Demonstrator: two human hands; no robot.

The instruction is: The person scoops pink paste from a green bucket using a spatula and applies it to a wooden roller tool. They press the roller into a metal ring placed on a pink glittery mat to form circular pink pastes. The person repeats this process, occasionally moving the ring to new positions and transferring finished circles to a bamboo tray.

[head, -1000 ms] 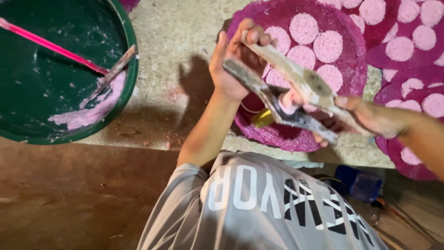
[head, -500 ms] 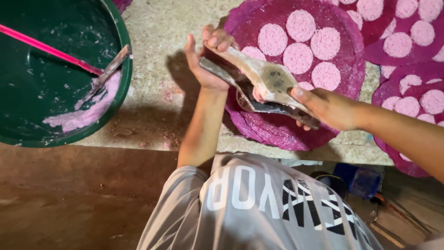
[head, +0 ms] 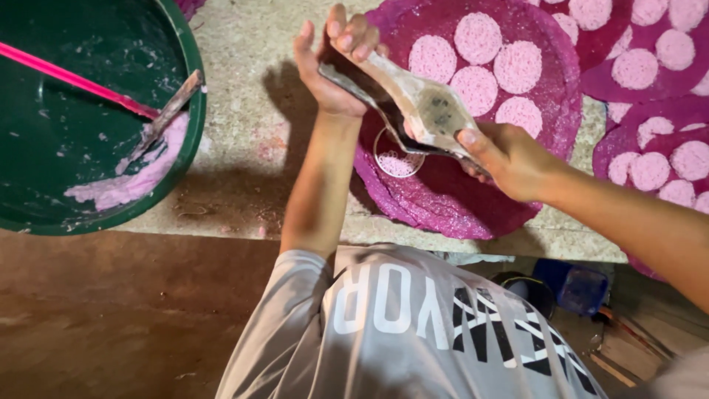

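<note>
Your left hand (head: 332, 66) and right hand (head: 509, 159) have swung the hinged press (head: 413, 103) lower and further left than a second ago, each grip clamped on one handle end. Its round mould ring (head: 397, 157) now sits low over the bare front of the purple mat (head: 458, 207), apparently touching it, with pink batter inside. The green basin (head: 188, 133) stays put on the table (head: 251, 111)

One head camera, looking straight down

We see from above and close: our left hand (head: 332, 70) at twelve o'clock, right hand (head: 509, 159) at two, green basin (head: 193, 111) at ten.
</note>
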